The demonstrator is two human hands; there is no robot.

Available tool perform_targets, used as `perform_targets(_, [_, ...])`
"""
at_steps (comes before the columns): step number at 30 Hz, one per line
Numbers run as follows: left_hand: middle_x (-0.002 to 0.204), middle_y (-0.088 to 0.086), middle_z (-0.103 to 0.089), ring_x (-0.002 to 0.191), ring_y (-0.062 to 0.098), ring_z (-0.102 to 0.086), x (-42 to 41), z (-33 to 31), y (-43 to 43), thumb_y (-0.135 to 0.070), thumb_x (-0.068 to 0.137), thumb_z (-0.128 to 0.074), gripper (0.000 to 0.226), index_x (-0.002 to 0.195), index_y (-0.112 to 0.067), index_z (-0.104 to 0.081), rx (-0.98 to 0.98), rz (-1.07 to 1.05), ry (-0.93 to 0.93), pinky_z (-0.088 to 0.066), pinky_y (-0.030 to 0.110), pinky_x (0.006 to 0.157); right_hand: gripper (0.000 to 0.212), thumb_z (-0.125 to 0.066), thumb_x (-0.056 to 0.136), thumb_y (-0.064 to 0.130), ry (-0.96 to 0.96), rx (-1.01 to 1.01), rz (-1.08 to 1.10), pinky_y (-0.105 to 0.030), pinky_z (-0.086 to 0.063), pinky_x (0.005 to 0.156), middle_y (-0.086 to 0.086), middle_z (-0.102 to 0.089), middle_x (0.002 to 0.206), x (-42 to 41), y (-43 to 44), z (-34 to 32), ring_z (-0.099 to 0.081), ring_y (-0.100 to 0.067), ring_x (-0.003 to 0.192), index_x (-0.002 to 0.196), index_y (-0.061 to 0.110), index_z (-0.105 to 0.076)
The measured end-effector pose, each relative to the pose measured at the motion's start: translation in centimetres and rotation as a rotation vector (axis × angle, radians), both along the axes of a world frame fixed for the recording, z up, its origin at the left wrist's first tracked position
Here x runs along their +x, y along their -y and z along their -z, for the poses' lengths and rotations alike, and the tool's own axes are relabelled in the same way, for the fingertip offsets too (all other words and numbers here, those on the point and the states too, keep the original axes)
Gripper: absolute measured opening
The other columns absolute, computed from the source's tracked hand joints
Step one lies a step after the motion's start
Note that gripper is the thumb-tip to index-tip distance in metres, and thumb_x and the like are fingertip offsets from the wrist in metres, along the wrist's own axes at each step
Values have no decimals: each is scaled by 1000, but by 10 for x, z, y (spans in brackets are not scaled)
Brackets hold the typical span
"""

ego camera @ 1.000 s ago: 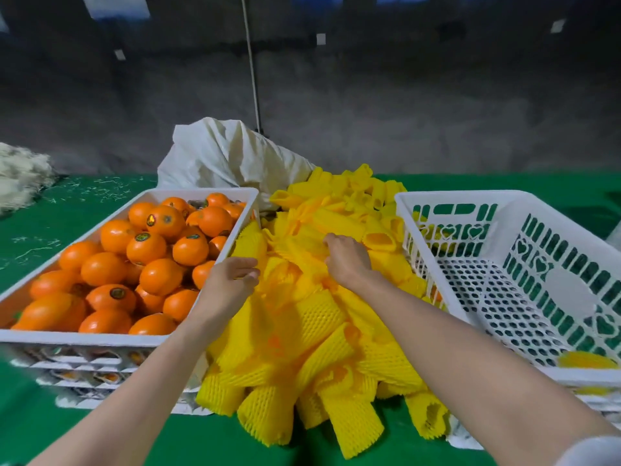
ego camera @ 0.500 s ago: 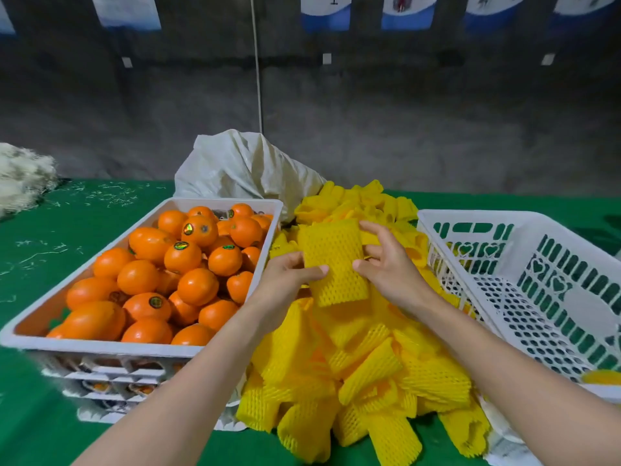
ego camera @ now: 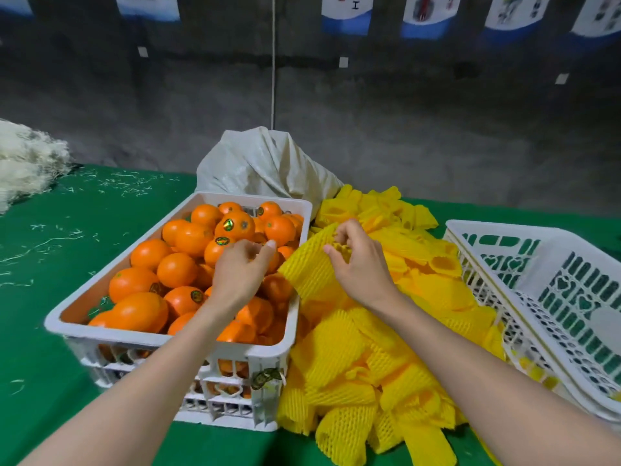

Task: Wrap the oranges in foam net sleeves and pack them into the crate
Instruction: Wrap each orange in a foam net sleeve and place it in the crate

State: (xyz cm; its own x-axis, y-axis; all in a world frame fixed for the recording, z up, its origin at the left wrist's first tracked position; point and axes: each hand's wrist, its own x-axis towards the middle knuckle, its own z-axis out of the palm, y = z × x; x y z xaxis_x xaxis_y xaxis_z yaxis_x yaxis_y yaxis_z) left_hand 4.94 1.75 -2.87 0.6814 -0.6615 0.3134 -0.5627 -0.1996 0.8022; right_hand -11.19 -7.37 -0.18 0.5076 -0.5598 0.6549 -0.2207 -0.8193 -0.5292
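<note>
Right hand [ego camera: 359,267] pinches a yellow foam sleeve [ego camera: 309,267] over the sleeve pile [ego camera: 349,358]. Left hand [ego camera: 240,272], grip loose and empty, hovers over the oranges [ego camera: 178,269] in the left crate [ego camera: 134,335].

Backdrop is a rough dark grey concrete wall [ego camera: 437,129], pretty dim up there. A row of white-and-blue posters [ego camera: 346,11] hangs along the top, print too blurry to read, and a few little white tags [ego camera: 343,62] are stuck lower down. A thin cord [ego camera: 273,62] drops straight down to the top of a crumpled white woven sack [ego camera: 262,166]. The table's covered in green cloth [ego camera: 67,247], littered with pale shreds [ego camera: 134,186], and there's a fluffy white fibre heap [ego camera: 23,159] at far left.
</note>
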Motion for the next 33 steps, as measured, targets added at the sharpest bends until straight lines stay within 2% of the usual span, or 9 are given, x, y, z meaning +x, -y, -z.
perform_targets(2, [124,13,-45,111,34,-47,23,11,-8,-50,80,-67,55,120,-14,-54,377,-154,205,-41,46,87,15,-63,86,8,34,99,-1,-33,-44,76,5,-50,86,5,3,0,-52,-16,82,92,11,-50])
perform_targets(4, [137,14,-24,113,43,-45,31,23,-11,-41,74,-76,73,134,-17,-40,620,-93,339,-44,48,86,17,-62,87,9,66,229,-16,-15,-43,76,8,-52,97,8,5,0,-51,-9,94,102,10,-54])
perform_targets(9, [130,18,-25,86,42,-54,37,36,-12,-12,72,-78,64,127,-11,-48,453,-35,449,-50,43,76,16,-58,89,3,108,380,-65,-1,-38,74,7,-59,96,7,5,0,-55,0,87,100,12,-63])
perform_targets(12, [127,9,-34,104,30,-47,40,30,-20,-10,59,-88,71,119,-26,-53,193,50,184,-47,35,84,21,-56,89,0,131,430,-118,-2,-38,73,14,-61,92,-4,3,-1,-54,15,82,90,20,-64])
perform_targets(15, [117,-6,-54,99,17,-59,30,9,-26,-11,54,-89,70,109,-39,-57,-87,315,-338,-51,23,71,27,-53,90,-3,141,535,-196,-9,-38,64,18,-59,78,-13,3,-1,-50,10,66,83,21,-63])
perform_targets(21, [122,23,-59,104,43,-61,-13,-18,-15,-13,41,-92,87,120,-16,-58,-299,632,-1385,-57,55,69,25,-47,92,0,178,919,-416,-17,-41,52,5,-59,62,-32,2,-14,-52,-4,52,84,19,-61])
perform_targets(23, [124,29,-54,100,47,-60,-30,-24,-7,-9,39,-92,91,122,-6,-55,-358,592,-1608,-58,52,61,19,-48,90,2,206,1026,-461,-18,-47,55,6,-65,66,-44,6,-19,-59,-6,56,89,17,-59])
perform_targets(28, [122,19,-57,97,33,-62,-76,-26,21,-17,83,-58,43,126,-11,-52,-300,487,-1546,-57,46,73,19,-51,83,12,195,1182,-540,-28,-51,57,-6,-61,88,-79,14,-16,-60,-20,72,101,15,-57])
perform_targets(33, [85,2,-69,62,14,-68,-127,-18,48,-4,91,-52,22,108,-16,-59,-255,394,-1391,-55,25,51,19,-42,92,-3,102,1116,-564,-18,-49,59,0,-64,76,-96,16,-13,-62,-5,62,91,10,-56])
